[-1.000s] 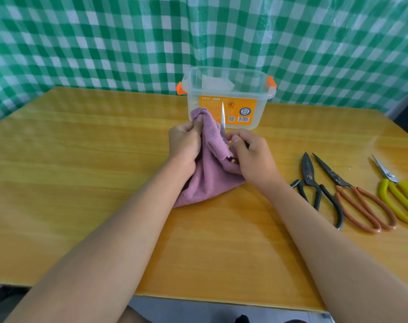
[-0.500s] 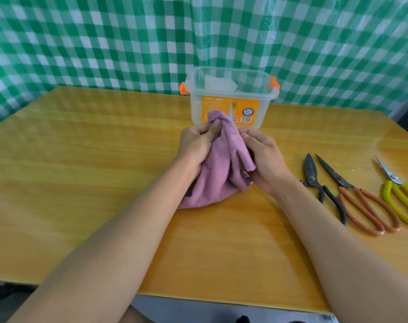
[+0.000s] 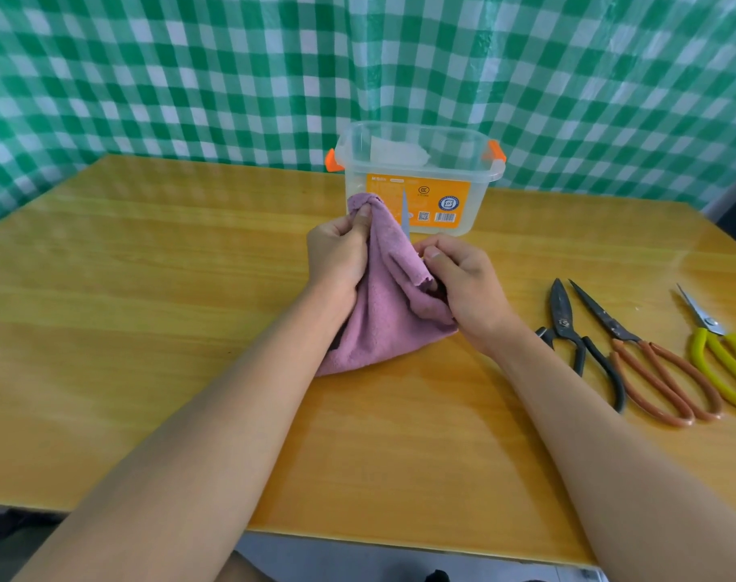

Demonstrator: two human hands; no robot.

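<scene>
Cloth (image 3: 378,325): mauve and bunched, held between both hands near the middle of the tabletop (image 3: 147,287). Its lower edge lies on the wood and its top is lifted.
Blade (image 3: 405,216): thin pale metal, upright, rising out of the cloth folds between the hands. Its tip shows against the box label; its handle is hidden under the cloth.
Left hand (image 3: 341,254): fingers curled, thumb and forefinger pinching the top bunch of cloth just left of the blade.
Right hand (image 3: 462,283): fingers curled, thumb pressed onto a cloth fold lower down. Whether it grips the handle through the cloth cannot be told.
Step in hand: judged to be wiping the blade with the cloth.
Method: keep a thick fold between fingers and edge. Stroke along the flat from handle toward tip, never across the edge. Hold the lower end steady and keep the tip pointing away.
Risk: a single layer of cloth may let the edge through.
Box (image 3: 477,203): clear with orange clips, at the far side just behind the hands, something white inside.
Right side: black scissors (image 3: 567,329), brown scissors (image 3: 635,354) and yellow scissors (image 3: 719,350) lie side by side, well apart from the cloth.
</scene>
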